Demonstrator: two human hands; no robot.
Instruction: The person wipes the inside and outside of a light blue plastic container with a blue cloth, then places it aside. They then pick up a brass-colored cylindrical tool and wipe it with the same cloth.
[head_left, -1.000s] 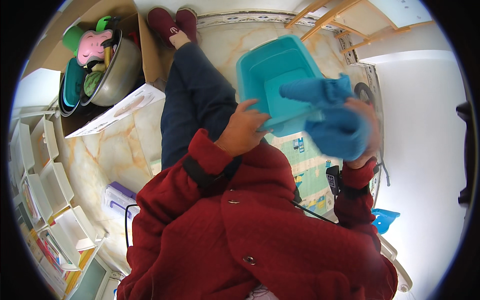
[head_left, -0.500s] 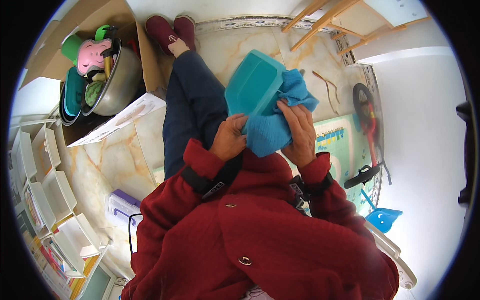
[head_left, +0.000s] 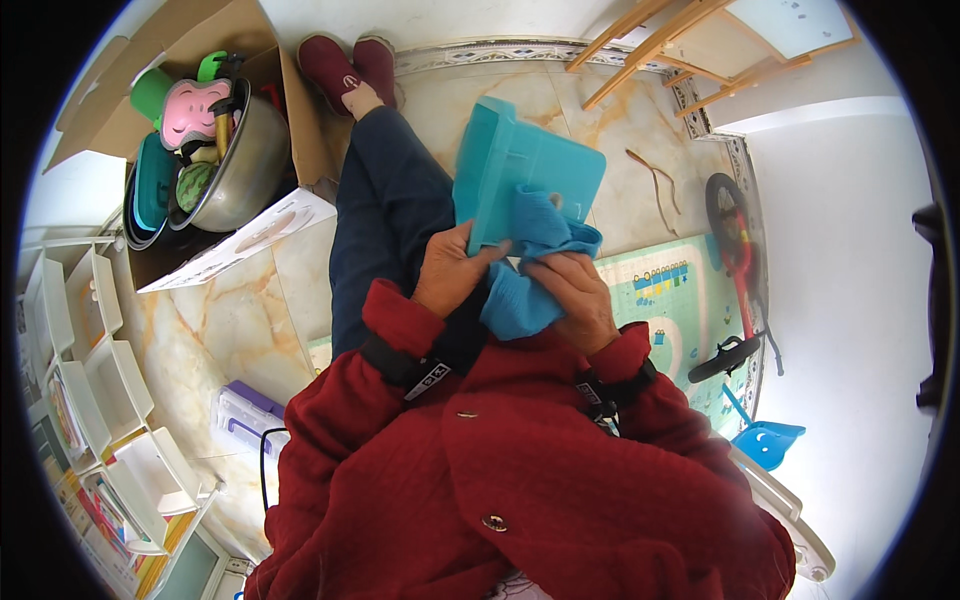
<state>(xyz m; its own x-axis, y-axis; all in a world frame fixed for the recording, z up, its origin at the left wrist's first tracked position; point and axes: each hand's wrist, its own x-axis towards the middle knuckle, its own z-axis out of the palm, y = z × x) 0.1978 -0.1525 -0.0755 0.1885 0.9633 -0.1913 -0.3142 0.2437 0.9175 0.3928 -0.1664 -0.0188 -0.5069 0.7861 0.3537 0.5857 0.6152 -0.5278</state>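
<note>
Since a second ago the teal tray has come in close over the lap, tilted; left hand clamps its edge, right hand presses the blue cloth against it.

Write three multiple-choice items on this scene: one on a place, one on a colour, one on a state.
1. Where is the metal bowl?
A. on the play mat
B. in the cardboard box
C. on the white shelf unit

2. What colour is the plastic tray?
A. teal
B. red
C. white

3. What is the right hand doing?
A. hanging free
B. resting on the floor
C. pressing a blue cloth on the tray

Key: 1 B, the bowl sits between the box walls. 2 A, the tray is teal. 3 C, the cloth lies under its fingers while the left hand grips the tray's edge.
</note>
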